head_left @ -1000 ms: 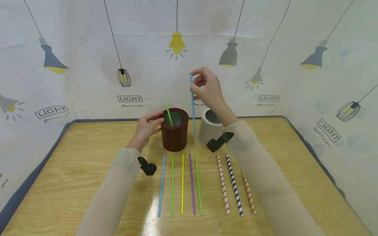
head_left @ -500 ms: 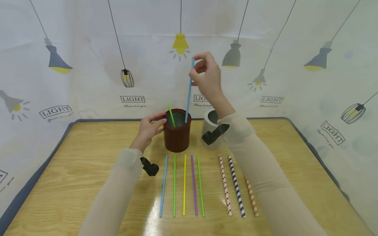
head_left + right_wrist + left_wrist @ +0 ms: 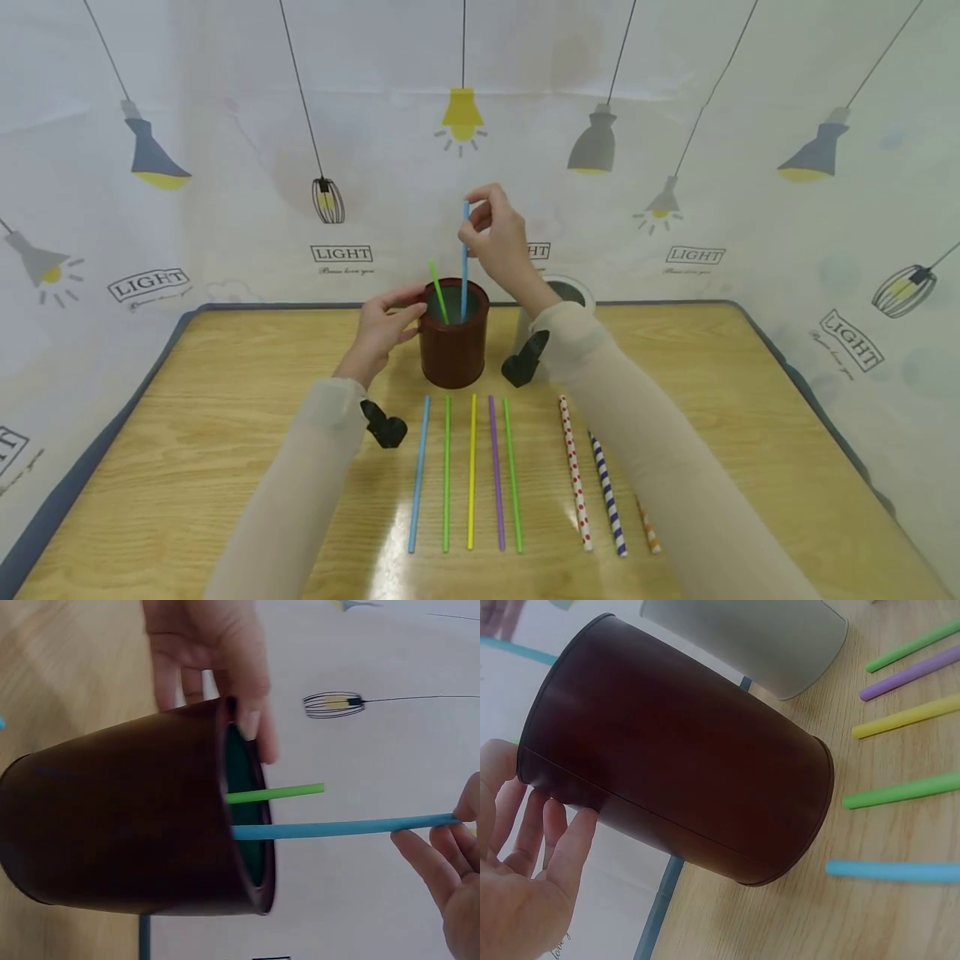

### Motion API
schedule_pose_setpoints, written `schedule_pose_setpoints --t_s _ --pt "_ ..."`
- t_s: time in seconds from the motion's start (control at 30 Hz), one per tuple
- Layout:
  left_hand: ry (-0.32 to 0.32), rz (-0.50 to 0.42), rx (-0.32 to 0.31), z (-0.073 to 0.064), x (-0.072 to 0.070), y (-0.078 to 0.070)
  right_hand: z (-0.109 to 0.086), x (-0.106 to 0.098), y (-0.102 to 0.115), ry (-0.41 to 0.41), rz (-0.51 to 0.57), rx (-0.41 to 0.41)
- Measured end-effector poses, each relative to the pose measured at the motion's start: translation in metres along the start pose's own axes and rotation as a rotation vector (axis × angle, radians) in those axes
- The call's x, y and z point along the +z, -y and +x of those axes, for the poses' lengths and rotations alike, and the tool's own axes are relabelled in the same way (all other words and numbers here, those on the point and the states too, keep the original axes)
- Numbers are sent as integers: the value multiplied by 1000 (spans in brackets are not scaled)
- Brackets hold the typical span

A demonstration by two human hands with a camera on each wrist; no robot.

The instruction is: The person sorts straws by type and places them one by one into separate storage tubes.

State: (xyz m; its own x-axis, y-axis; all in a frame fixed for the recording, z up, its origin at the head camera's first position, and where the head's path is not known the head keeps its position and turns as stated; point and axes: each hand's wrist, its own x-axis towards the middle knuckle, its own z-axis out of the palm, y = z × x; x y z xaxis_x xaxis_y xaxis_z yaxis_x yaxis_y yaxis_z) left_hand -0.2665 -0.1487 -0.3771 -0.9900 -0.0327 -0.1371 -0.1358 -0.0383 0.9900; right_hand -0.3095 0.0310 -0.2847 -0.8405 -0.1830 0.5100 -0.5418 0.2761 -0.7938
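Observation:
A dark red cup [image 3: 452, 358] stands at the back of the table, with a green straw [image 3: 438, 292] leaning in it. At its left side, my left hand [image 3: 377, 331] holds the rim, thumb in front and index finger behind. My right hand [image 3: 497, 236] pinches the upper part of a light blue straw [image 3: 330, 829] above the cup. The straw stands nearly upright, its lower end inside the mouth. In the right wrist view, the green straw [image 3: 277, 793] juts out beside it. The cup's dark wall [image 3: 682, 750] fills much of the left wrist view.
A white cup [image 3: 757, 641] stands right of the red one, partly behind my right forearm. In front lie several plain straws, including a yellow one [image 3: 472, 471] and a purple one [image 3: 497, 475]. Farther right are patterned straws: red-dotted [image 3: 575, 475], blue-striped [image 3: 609, 496] and orange-striped [image 3: 651, 529].
My right hand has brought the blue straw from beside the white cup up and left over the red cup, then lowered its end inside. My left hand has stayed at the rim.

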Motion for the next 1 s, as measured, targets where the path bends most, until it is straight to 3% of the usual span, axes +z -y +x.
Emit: schedule_pose_setpoints --t_s 0.3,0.5,0.7,1.0 --pt "1 19 3 1 -1 2 -10 11 -25 176 -18 78" --pt "10 21 9 2 -2 1 -12 16 -36 219 -27 141" --pt "7 17 21 3 -2 0 -14 21 -46 262 -87 112" --pt "9 8 7 1 -2 -1 -16 27 -50 284 -128 142"
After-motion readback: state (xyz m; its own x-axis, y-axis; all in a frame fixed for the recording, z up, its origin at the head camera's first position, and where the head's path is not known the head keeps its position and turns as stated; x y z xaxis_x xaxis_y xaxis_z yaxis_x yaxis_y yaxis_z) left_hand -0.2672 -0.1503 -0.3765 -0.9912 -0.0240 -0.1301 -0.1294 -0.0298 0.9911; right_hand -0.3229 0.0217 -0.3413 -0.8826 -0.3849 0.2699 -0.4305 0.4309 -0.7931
